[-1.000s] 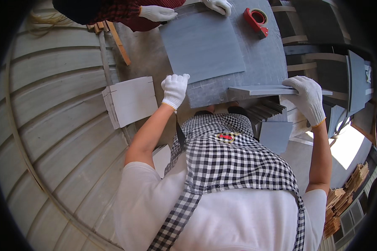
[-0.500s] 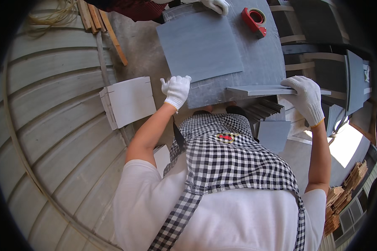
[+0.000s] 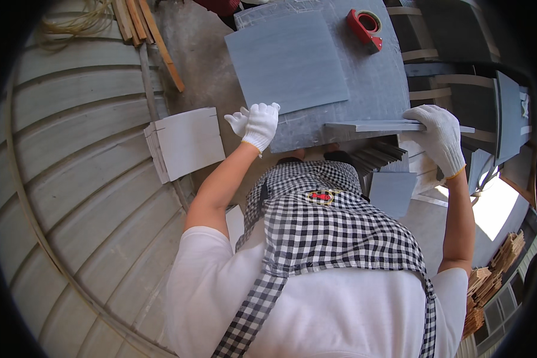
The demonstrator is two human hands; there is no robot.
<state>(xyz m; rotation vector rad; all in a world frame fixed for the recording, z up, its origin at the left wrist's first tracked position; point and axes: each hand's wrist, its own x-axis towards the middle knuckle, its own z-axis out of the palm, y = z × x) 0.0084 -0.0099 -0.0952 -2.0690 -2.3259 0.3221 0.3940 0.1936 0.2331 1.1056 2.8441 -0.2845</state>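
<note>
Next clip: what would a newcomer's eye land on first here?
Two white-gloved hands at a grey table: the right hand grips a thin grey slab at the near edge, the left hand hovers beside a large grey tile. A red tape dispenser sits at the far side.

Two white-gloved hands are showing: the left hand (image 3: 258,123) and the right hand (image 3: 438,138). One flat grey square slab (image 3: 286,59) is lying on the table, one red tape dispenser (image 3: 364,27) is sitting there, and one stack of white square tiles (image 3: 185,143) is resting on the floor.
</note>
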